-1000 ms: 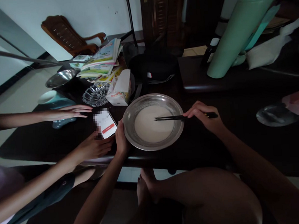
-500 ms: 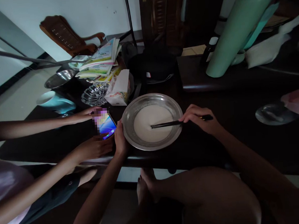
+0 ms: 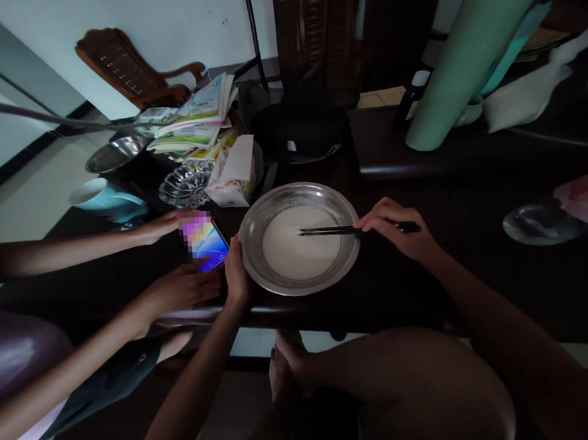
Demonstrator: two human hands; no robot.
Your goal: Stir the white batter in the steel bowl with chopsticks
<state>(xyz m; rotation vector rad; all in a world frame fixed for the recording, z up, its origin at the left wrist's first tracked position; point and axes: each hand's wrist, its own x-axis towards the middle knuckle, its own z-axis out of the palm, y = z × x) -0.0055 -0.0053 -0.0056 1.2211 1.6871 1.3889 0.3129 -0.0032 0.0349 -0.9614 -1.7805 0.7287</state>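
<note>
A round metal bowl [image 3: 253, 262] sits near the front edge of the dark table, with a pale, creamy liquid [image 3: 296, 253] in it. My left hand [image 3: 236, 273] grips the bowl's left rim, thumb toward the rim's top. Dark chopsticks [image 3: 332, 230] are held in my right hand [image 3: 391, 227], which hovers by the bowl's right rim. Their tips dip into the liquid near the middle, lying close together.
Another person's hands [image 3: 183, 290] hold a lit phone [image 3: 213, 248] just left of the bowl. Behind stand a tissue box [image 3: 234, 174], a glass dish [image 3: 185, 187], a light-blue mug [image 3: 106, 198] and magazines [image 3: 202, 116]. A green thermos [image 3: 468, 63] stands at the back right.
The chopstick tips have shifted slightly away from me within the liquid, my right hand tilting with them. My left hand stays on the bowl's rim.
</note>
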